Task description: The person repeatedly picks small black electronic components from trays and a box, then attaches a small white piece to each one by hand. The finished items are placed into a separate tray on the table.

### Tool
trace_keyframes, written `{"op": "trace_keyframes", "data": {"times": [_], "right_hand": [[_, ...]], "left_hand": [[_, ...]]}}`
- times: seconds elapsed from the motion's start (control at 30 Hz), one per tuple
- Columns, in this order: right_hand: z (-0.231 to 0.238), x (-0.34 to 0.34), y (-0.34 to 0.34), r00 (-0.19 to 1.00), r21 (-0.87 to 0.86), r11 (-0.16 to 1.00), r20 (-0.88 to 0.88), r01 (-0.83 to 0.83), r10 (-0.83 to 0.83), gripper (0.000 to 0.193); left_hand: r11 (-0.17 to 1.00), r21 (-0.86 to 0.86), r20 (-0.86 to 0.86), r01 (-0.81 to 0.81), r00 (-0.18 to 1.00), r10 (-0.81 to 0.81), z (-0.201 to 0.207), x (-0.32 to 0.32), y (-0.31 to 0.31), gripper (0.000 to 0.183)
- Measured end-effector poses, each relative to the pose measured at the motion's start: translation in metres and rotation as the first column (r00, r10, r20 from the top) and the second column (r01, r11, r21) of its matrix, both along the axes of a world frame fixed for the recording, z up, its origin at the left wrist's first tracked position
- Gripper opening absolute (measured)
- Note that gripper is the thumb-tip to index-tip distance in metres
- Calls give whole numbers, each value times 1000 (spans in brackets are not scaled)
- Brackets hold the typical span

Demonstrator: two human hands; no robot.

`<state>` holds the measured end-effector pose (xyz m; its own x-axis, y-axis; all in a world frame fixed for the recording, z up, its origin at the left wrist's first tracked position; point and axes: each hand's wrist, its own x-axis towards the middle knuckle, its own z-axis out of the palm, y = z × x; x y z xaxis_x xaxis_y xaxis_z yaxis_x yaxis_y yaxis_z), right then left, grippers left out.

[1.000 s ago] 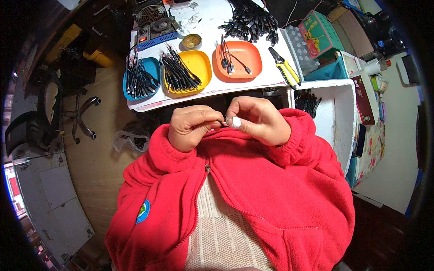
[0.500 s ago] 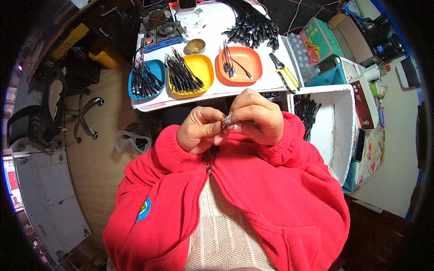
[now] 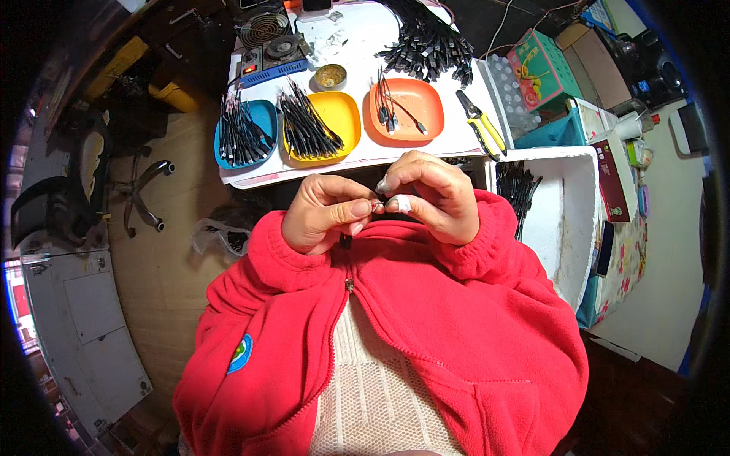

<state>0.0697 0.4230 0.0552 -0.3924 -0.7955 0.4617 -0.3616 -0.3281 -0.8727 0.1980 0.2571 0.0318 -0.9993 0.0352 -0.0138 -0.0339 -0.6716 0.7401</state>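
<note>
In front of my chest, my left hand [image 3: 323,215] pinches a short black cable between thumb and forefinger. Thin wire ends [image 3: 377,204] poke out at its fingertips, and a dark end of the cable [image 3: 346,241] hangs below the palm. My right hand [image 3: 437,196] is close beside these wires, its thumb and forefinger apart. Wrappings cover those two fingertips, white on the thumb and greyish on the forefinger. Beyond my hands, an orange tray [image 3: 426,114] holds a few black cables [image 3: 391,118]. Yellow-handled wire strippers [image 3: 483,128] lie to its right.
Bundles of black cables fill a blue tray [image 3: 266,114] and part of a yellow tray [image 3: 346,114]. Behind them are a small metal bowl [image 3: 330,77], a blue device [image 3: 275,72] and a large cable pile [image 3: 430,45]. A white foam box [image 3: 566,205] with cables stands at right.
My right thumb and forefinger have parted from the pinch at the wires. My left hand has shifted slightly left, still holding the cable, whose dark lower end now shows.
</note>
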Motion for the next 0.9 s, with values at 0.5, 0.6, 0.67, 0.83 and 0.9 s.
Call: {"op": "trace_keyframes", "data": {"times": [0.5, 0.6, 0.67, 0.83, 0.9], "right_hand": [[-13, -25, -18, 981, 14, 996, -170, 92, -89, 15], [-23, -43, -25, 985, 27, 990, -98, 142, -138, 25], [-33, -55, -32, 980, 32, 980, -27, 198, -197, 27], [-56, -67, -38, 981, 145, 971, 23, 188, -193, 10], [-62, -66, -36, 977, 239, 965, 151, 112, -150, 12]], "left_hand": [[996, 41, 247, 83, 965, -91, 5, -27, -19, 19], [886, -390, 88, -249, 948, 305, 17, -37, -29, 12], [499, -755, -193, -426, 871, 452, 22, -54, -49, 9], [-427, -787, -507, -445, 861, 36, 2, -126, -113, 11], [-485, -793, -402, -369, 915, -38, -16, -147, -127, 8]]}}
